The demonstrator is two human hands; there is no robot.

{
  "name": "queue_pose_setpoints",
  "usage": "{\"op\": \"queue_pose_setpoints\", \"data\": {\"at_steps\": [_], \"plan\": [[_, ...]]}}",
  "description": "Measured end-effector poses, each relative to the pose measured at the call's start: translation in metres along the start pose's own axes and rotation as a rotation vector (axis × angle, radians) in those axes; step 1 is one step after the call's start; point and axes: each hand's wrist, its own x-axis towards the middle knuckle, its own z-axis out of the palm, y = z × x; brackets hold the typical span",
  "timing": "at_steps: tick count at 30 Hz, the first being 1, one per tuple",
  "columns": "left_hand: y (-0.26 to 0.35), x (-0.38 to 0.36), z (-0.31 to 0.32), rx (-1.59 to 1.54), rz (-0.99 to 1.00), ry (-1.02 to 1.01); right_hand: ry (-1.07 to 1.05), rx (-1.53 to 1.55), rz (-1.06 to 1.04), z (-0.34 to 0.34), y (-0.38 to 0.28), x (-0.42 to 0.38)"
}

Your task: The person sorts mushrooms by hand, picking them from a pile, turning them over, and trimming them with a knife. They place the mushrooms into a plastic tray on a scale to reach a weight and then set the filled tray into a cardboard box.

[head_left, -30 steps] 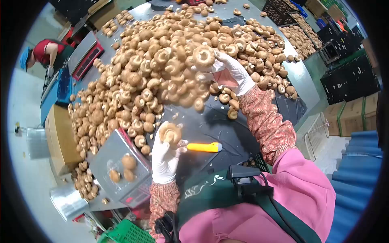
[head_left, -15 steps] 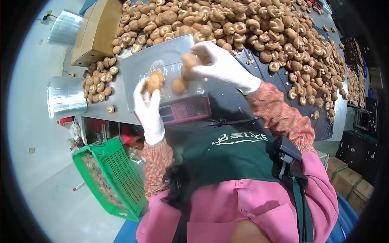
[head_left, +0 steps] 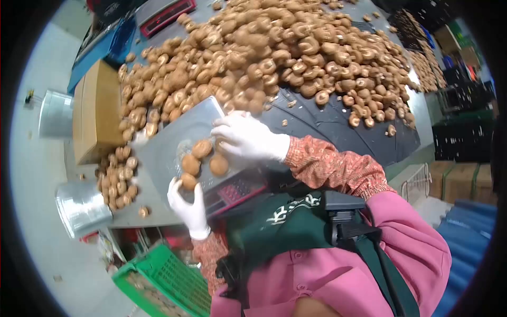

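On the metal plate of a scale (head_left: pixel 163 153) with a red-edged keypad, several brown mushrooms (head_left: pixel 190 164) sit in a clear tray whose edges are hard to see. My left hand (head_left: pixel 189 207), in a white glove, has its thumb and fingers around the lowest mushroom (head_left: pixel 188 182) at the plate's near left. My right hand (head_left: pixel 247 136), also gloved in white, is over the plate's right side with its fingers curled. A mushroom shows partly beneath those fingers. Beside it lies another mushroom (head_left: pixel 218 165), touched by neither hand.
A large mushroom heap (head_left: pixel 253 47) covers the table's far side. At left are a cardboard box (head_left: pixel 97 113), a smaller mushroom pile (head_left: pixel 117 177) and stacked clear trays (head_left: pixel 83 208). A green crate (head_left: pixel 163 280) stands below. Another scale (head_left: pixel 166 16) is at the far left.
The camera view has turned and shifted, so the scale appears lower. The mushrooms my hands held above the tray are now down in it, and more mushrooms show there.
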Motion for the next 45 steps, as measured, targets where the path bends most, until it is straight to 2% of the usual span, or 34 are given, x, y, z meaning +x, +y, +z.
{"op": "queue_pose_setpoints", "data": {"at_steps": [1,3,5,10,13,14,15,16,17,19,21,22,23,25,26,27,28,29,30,31,32,33,35,36,39,40,43,44,45], "plan": [[0.002,0.001,-0.002,-0.043,-0.009,0.008,-0.015,0.055,0.042,-0.004,0.011,-0.008],[0.000,0.000,-0.002,-0.027,-0.004,0.008,0.113,0.130,0.165,-0.021,0.025,-0.032],[-0.005,-0.007,0.000,-0.075,-0.143,-0.034,0.173,0.125,0.293,-0.035,0.050,-0.065],[0.014,-0.027,-0.002,0.013,-0.171,-0.066,0.329,0.076,0.565,-0.103,0.102,-0.133],[0.025,-0.034,-0.004,0.066,-0.217,-0.068,0.451,0.027,0.740,-0.143,0.138,-0.133],[0.019,-0.037,-0.004,0.111,-0.213,-0.036,0.548,0.191,0.770,-0.146,0.157,-0.126],[0.027,-0.037,-0.007,0.137,-0.183,0.019,0.616,0.062,0.754,-0.152,0.171,-0.113],[0.039,-0.033,-0.007,0.161,-0.154,0.074,0.616,0.141,0.757,-0.158,0.183,-0.099],[0.052,-0.031,-0.007,0.184,-0.127,0.131,0.568,-0.001,0.847,-0.165,0.190,-0.082],[0.067,-0.028,-0.010,0.081,-0.159,0.116,0.558,-0.181,0.868,-0.152,0.220,-0.062],[0.081,-0.027,-0.006,-0.036,-0.150,0.128,0.296,-0.131,1.005,-0.163,0.225,-0.045],[0.101,-0.026,-0.004,0.047,-0.085,0.120,0.352,-0.108,0.938,-0.158,0.233,-0.048],[0.111,-0.028,-0.001,0.006,-0.051,0.118,0.460,0.138,0.902,-0.152,0.243,-0.051],[0.129,-0.028,0.007,-0.104,-0.107,0.070,0.611,0.761,0.579,-0.136,0.256,-0.066],[0.138,-0.026,0.014,-0.217,-0.142,0.028,0.418,1.236,0.745,-0.164,0.212,-0.070],[0.138,-0.024,0.025,-0.372,-0.116,-0.021,0.287,1.404,0.665,-0.166,0.196,-0.075],[0.153,-0.018,0.036,-0.443,-0.130,-0.068,0.277,1.495,0.557,-0.164,0.177,-0.077],[0.165,-0.012,0.042,-0.527,-0.210,-0.202,0.266,1.590,0.448,-0.158,0.156,-0.079],[0.174,-0.010,0.052,-0.679,-0.234,-0.273,0.252,1.575,0.419,-0.158,0.136,-0.082],[0.201,-0.005,0.056,-0.692,-0.358,-0.332,0.235,1.563,0.387,-0.156,0.121,-0.082],[0.203,-0.004,0.067,-0.825,-0.248,-0.371,0.154,1.640,0.309,-0.149,0.114,-0.085],[0.215,-0.001,0.073,-0.943,-0.239,-0.419,0.170,1.426,0.437,-0.148,0.091,-0.082],[0.219,-0.003,0.087,-1.060,-0.277,-0.443,0.229,1.270,0.409,-0.138,0.061,-0.083],[0.228,-0.003,0.088,-1.081,-0.277,-0.406,0.183,1.331,0.479,-0.136,0.045,-0.084],[0.221,-0.010,0.097,-1.059,-0.143,-0.344,0.237,1.258,0.319,-0.113,0.024,-0.090],[0.217,-0.012,0.092,-1.058,-0.154,-0.352,0.220,1.214,0.365,-0.112,0.016,-0.095],[0.207,-0.018,0.082,-1.022,-0.160,-0.351,0.191,1.021,0.325,-0.114,0.006,-0.101],[0.203,-0.021,0.082,-0.984,-0.151,-0.324,0.256,0.974,0.334,-0.110,0.002,-0.103],[0.199,-0.024,0.082,-0.948,-0.141,-0.296,0.320,0.695,0.244,-0.112,-0.001,-0.105]]}}
